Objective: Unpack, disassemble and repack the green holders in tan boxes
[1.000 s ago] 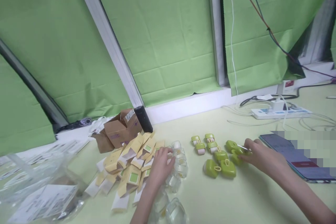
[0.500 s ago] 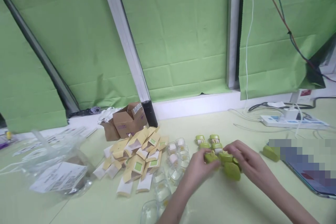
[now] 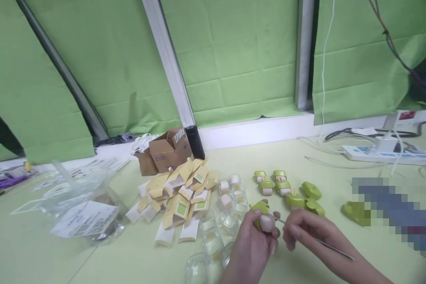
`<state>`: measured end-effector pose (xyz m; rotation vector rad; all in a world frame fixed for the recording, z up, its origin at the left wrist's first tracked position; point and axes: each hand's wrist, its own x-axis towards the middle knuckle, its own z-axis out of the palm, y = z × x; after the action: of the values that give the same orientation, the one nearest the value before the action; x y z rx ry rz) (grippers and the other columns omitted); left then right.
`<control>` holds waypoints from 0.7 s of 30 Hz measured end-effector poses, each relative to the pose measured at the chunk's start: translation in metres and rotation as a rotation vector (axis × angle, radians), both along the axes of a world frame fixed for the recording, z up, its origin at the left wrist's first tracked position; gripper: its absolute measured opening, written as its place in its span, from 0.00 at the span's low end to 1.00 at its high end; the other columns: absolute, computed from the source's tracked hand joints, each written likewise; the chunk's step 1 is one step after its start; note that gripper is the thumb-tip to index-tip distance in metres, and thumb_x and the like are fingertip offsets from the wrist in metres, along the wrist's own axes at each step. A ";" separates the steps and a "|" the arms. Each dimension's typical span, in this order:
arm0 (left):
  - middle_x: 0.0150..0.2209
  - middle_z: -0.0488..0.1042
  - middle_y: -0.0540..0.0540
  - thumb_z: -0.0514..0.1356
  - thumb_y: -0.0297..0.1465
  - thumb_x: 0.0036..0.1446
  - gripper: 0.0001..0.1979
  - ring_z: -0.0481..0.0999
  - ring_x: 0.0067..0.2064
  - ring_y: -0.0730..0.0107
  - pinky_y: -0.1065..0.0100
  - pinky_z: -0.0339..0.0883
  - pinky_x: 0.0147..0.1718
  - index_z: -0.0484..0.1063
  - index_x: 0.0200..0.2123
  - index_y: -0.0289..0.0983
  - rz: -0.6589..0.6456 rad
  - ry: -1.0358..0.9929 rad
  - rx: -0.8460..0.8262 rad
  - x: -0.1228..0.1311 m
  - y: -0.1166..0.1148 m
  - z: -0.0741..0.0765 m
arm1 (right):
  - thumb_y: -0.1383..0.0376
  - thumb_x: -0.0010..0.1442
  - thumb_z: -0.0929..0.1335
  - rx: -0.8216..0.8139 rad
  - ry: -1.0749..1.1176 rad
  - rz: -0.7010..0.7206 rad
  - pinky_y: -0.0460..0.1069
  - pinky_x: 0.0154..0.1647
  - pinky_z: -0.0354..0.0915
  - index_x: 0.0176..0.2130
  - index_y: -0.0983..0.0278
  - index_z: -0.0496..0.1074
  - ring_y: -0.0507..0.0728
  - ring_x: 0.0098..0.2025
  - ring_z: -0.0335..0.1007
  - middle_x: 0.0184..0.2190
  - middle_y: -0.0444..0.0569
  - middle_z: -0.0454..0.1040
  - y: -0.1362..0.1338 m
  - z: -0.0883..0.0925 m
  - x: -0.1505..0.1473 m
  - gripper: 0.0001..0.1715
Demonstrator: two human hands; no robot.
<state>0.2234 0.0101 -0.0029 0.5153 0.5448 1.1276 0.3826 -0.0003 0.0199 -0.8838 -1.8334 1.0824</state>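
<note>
Low in the head view, my left hand (image 3: 251, 242) is closed around a small case with a green top and a pale rounded body (image 3: 266, 222). My right hand (image 3: 308, 230) grips a thin metal tool (image 3: 335, 248). One end points at the pale body; the other sticks out behind the hand beside the forearm. Whether the tip touches the case, I cannot tell. Just beyond my hands stand several little green-and-white cases (image 3: 283, 187) in rows. Loose green pieces (image 3: 312, 190) lie to their right, and another green piece (image 3: 354, 214) is farther right.
Clear plastic containers (image 3: 212, 242) stand left of my hands, some with pale contents. Beyond lie a heap of folded yellow cards (image 3: 176, 208), an opened cardboard box (image 3: 169, 151) and a plastic bag with a label (image 3: 88, 217). A power strip (image 3: 369, 154) with cables is at back right.
My hands have left the group of green cases and come nearer. The left now holds one case, and a thin metal tool shows in the right. The view has shifted slightly right-to-left.
</note>
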 end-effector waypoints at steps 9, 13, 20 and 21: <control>0.29 0.70 0.47 0.60 0.33 0.51 0.17 0.69 0.25 0.76 0.75 0.57 0.18 0.64 0.43 0.33 0.041 0.004 0.091 -0.002 -0.007 -0.011 | 0.63 0.63 0.61 0.190 -0.189 0.039 0.45 0.35 0.69 0.38 0.59 0.70 0.53 0.34 0.72 0.32 0.45 0.74 -0.002 0.000 0.003 0.09; 0.34 0.71 0.43 0.60 0.30 0.52 0.12 0.72 0.35 0.68 0.66 0.66 0.34 0.67 0.40 0.32 0.063 -0.031 0.136 -0.003 -0.011 -0.011 | 0.67 0.59 0.65 0.591 -0.333 -0.029 0.47 0.42 0.70 0.50 0.55 0.67 0.57 0.44 0.73 0.44 0.49 0.75 0.009 -0.021 0.012 0.19; 0.24 0.67 0.51 0.64 0.30 0.45 0.11 0.66 0.23 0.78 0.76 0.52 0.18 0.67 0.31 0.33 -0.007 -0.026 0.053 -0.002 -0.010 -0.014 | 0.69 0.59 0.64 0.594 -0.467 0.069 0.48 0.52 0.63 0.59 0.55 0.59 0.58 0.54 0.63 0.58 0.45 0.60 0.010 -0.037 0.019 0.29; 0.23 0.66 0.51 0.64 0.29 0.44 0.11 0.66 0.22 0.78 0.76 0.50 0.18 0.67 0.30 0.33 -0.027 -0.032 0.051 -0.002 -0.010 -0.013 | 0.70 0.59 0.64 0.593 -0.457 0.084 0.48 0.53 0.62 0.59 0.55 0.58 0.58 0.55 0.62 0.58 0.45 0.58 0.009 -0.035 0.019 0.30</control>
<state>0.2218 0.0004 -0.0162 0.5464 0.4812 1.1244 0.4019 0.0086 -0.0155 -0.7276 -2.4037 0.3375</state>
